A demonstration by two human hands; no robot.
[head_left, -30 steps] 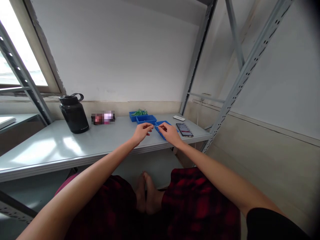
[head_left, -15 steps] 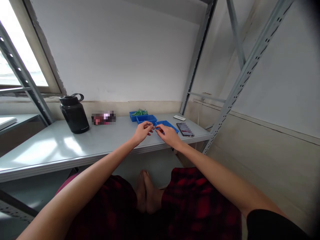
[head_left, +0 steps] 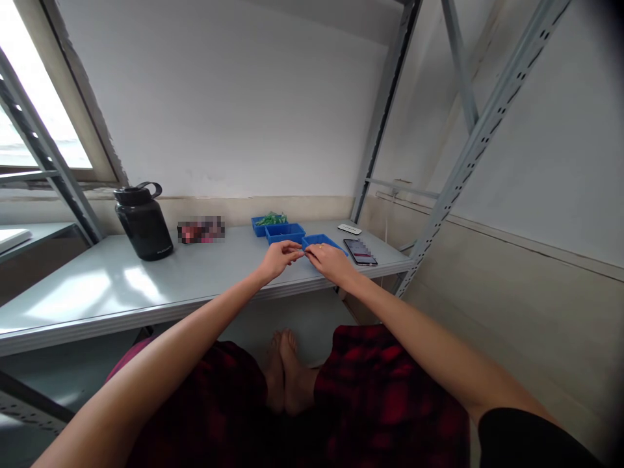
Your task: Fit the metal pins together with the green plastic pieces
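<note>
1. Two hands meet over the front of the bench [head_left: 214, 270], fingertips close together; can't tell if they touch.
2. Left hand [head_left: 277, 260]: palm side down, fingers curved and reaching toward the right one, narrow spread. Can't tell if anything is pinched; too small to see.
3. Right hand [head_left: 332, 264]: back up, fingers bent and bunched, tips pointing at the left one. Grip hidden, so can't tell if it's shut on something.
4. Middle blue bin [head_left: 286, 238]: open-topped, just behind the left hand. Contents too small to make out.
5. Right blue bin [head_left: 319, 240]: just behind the right hand, which partly covers it. Inside mostly hidden.
6. Rear blue bin [head_left: 258, 229]: behind and left of the middle one, green pieces [head_left: 273, 219] heaped above its rim.
7. Phone [head_left: 359, 252] face up, right of the bins; flat white object [head_left: 350, 229] behind it.
8. Black bottle [head_left: 144, 224] upright at left; pixelated item [head_left: 201, 230] beside it.
</note>
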